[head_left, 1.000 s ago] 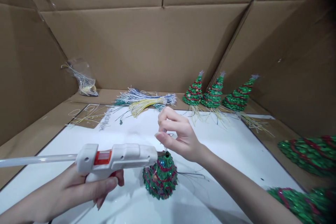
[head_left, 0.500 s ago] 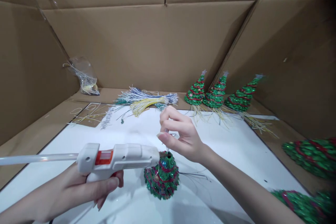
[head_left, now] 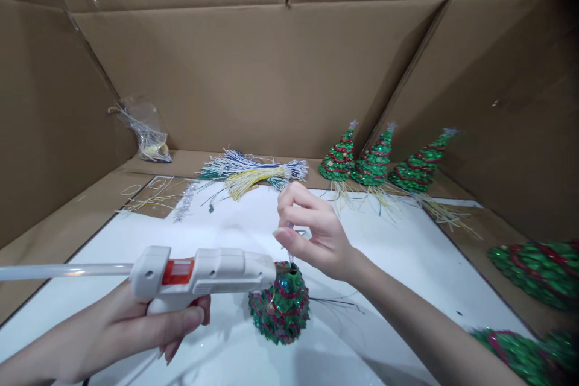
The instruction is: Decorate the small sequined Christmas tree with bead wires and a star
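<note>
My left hand (head_left: pixel 167 325) is wrapped around the handle of a white hot glue gun (head_left: pixel 217 271), with a clear glue stick (head_left: pixel 67 271) feeding into its back. The gun's nozzle sits at the top of a small green Christmas tree (head_left: pixel 280 310) with red garland, standing on the white surface. Just above the treetop, my right hand (head_left: pixel 312 232) pinches a small clear piece (head_left: pixel 289 242), its lower end close to the hole in the top. Most of that piece is hidden by the fingers, so its full shape cannot be told. Dark wires (head_left: pixel 337 301) stick out to the tree's right.
Bundles of blue, white, yellow and green wires (head_left: pixel 253 175) lie at the back. Three star-topped trees (head_left: pixel 373 160) stand back right, and more trees (head_left: pixel 538 271) lie at right. A plastic bag (head_left: pixel 149 132) sits back left by cardboard walls (head_left: pixel 203 72).
The clear piece in my right hand has come slightly lower, nearer the hole in the treetop. The glue gun has barely moved; the view shifted a little.
</note>
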`<move>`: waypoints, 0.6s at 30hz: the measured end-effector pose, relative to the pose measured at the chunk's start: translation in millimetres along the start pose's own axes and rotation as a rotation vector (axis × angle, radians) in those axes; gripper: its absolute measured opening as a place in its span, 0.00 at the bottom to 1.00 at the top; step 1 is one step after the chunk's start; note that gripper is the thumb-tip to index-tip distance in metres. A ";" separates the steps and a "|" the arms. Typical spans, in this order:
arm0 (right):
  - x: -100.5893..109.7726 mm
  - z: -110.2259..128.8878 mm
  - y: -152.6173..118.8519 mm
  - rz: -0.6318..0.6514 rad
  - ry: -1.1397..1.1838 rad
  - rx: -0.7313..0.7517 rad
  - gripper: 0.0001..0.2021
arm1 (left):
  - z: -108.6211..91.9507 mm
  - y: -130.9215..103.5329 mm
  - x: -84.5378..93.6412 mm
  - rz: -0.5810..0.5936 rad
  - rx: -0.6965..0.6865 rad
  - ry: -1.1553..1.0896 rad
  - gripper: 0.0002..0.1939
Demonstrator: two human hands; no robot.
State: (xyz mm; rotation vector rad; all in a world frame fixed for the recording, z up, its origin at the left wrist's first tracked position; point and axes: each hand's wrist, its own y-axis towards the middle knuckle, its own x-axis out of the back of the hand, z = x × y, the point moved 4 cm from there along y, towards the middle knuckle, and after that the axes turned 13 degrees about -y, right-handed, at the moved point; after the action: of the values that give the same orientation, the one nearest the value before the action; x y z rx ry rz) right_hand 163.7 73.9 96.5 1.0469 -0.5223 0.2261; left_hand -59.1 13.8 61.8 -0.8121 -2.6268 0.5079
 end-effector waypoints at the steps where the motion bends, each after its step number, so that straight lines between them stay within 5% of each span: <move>1: 0.1 0.1 0.1 0.001 0.000 0.000 0.13 | -1.0 -0.3 0.4 -0.011 -0.004 -0.001 0.20; 9: 0.9 1.7 1.4 -0.002 -0.012 0.014 0.13 | 2.2 -4.4 5.4 0.013 0.010 0.060 0.19; 18: 1.6 2.8 2.1 -0.008 -0.012 0.024 0.13 | -6.1 -5.7 6.9 -0.099 0.014 0.026 0.15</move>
State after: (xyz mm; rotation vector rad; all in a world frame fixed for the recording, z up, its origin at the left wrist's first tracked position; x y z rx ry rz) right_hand 163.3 72.4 100.0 1.0739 -0.5270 0.2195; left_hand -64.6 14.9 71.1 -0.6762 -2.6216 0.4848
